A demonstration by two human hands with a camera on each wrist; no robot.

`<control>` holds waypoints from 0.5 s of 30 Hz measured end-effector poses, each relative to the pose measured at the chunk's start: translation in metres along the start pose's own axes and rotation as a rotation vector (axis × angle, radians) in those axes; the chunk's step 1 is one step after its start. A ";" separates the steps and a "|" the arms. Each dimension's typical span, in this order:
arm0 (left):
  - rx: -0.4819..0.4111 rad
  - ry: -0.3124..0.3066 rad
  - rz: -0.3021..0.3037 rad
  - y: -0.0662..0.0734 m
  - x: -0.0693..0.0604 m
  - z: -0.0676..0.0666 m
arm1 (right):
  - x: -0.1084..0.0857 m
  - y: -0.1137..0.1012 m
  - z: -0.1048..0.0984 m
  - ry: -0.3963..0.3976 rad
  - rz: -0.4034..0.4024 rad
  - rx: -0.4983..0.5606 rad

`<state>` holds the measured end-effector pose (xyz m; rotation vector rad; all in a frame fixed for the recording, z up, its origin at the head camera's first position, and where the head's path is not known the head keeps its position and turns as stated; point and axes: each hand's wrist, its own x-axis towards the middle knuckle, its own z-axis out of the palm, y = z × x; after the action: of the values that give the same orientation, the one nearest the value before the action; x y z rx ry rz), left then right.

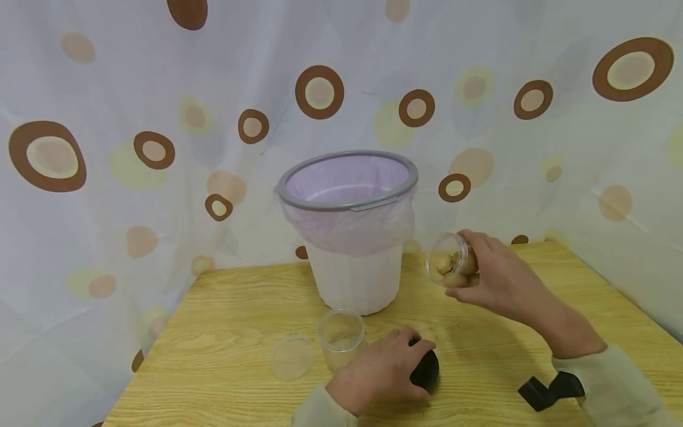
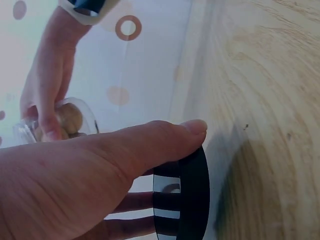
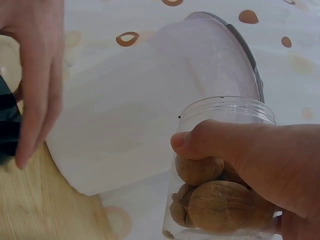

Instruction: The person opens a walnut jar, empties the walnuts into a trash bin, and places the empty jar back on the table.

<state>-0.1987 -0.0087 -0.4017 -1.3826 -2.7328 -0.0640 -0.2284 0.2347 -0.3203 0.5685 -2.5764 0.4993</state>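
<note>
In my right hand (image 1: 504, 279) is a clear jar (image 1: 440, 259) of walnuts, held above the table and tilted with its mouth toward the left. The right wrist view shows several walnuts (image 3: 220, 206) inside and the thumb across the jar's side. My left hand (image 1: 386, 367) grips a black object (image 1: 425, 372) low over the table; the left wrist view shows its black rim (image 2: 194, 195) and slats, thumb on top. Just left of that hand stands an uncovered clear jar (image 1: 341, 341), with a clear round lid (image 1: 293, 357) lying beside it.
A white bin (image 1: 357, 279) with a purple liner and grey ring (image 1: 349, 207) stands behind the jar, toward the back of the wooden table (image 1: 224, 332). A patterned curtain (image 1: 256, 71) hangs behind and at both sides. A black strap piece (image 1: 539, 394) sits at the right sleeve.
</note>
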 end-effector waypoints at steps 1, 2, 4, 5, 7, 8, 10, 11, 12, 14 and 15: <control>-0.002 -0.012 -0.001 0.000 0.000 0.001 | 0.001 0.000 -0.001 -0.001 0.003 -0.002; 0.000 -0.022 -0.004 0.000 0.000 0.002 | 0.002 -0.001 -0.002 -0.003 0.006 -0.003; 0.000 -0.050 -0.015 0.001 0.000 0.004 | 0.004 -0.002 -0.004 -0.015 0.017 -0.002; -0.002 -0.064 -0.022 0.001 0.000 0.005 | 0.005 -0.003 -0.006 -0.021 0.021 -0.002; -0.003 -0.086 -0.037 0.002 -0.001 0.007 | 0.006 -0.004 -0.008 -0.029 0.031 0.001; 0.002 -0.087 -0.044 0.002 -0.002 0.008 | 0.007 -0.004 -0.009 -0.031 0.034 0.001; 0.007 -0.090 -0.054 0.003 -0.003 0.009 | 0.010 -0.005 -0.011 -0.033 0.038 0.004; 0.016 -0.087 -0.055 0.003 -0.003 0.010 | 0.011 -0.005 -0.012 -0.033 0.038 0.008; 0.021 -0.085 -0.054 0.003 -0.004 0.010 | 0.012 -0.006 -0.013 -0.032 0.039 0.011; 0.025 -0.086 -0.054 0.003 -0.004 0.010 | 0.015 -0.006 -0.015 -0.028 0.035 0.013; 0.024 -0.087 -0.051 0.003 -0.004 0.010 | 0.016 -0.007 -0.016 -0.027 0.033 0.015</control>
<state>-0.1942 -0.0093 -0.4118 -1.3405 -2.8299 0.0269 -0.2328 0.2310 -0.2972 0.5415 -2.6133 0.5265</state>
